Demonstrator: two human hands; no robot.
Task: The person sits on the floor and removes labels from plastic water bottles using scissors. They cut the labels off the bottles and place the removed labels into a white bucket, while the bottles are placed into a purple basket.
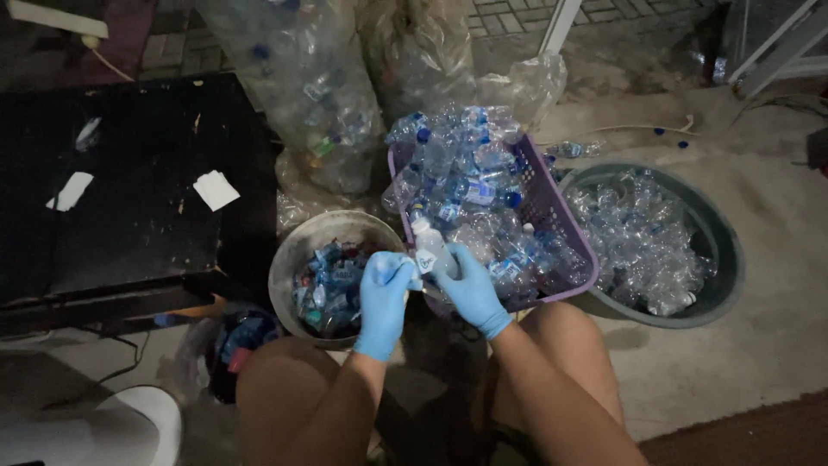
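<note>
Bottle [429, 248], a small clear plastic one, sits gripped in the gloved right hand [471, 289] just above the near rim of the purple basket [552, 207], while the left hand [384, 298] pinches a bit of its label. Underneath is bare concrete floor [759, 345], dimly lit. One basket heaped with bottles, one grey bucket [289, 259] of labels and one green tub [729, 259] of stripped bottles stand around it.
</note>
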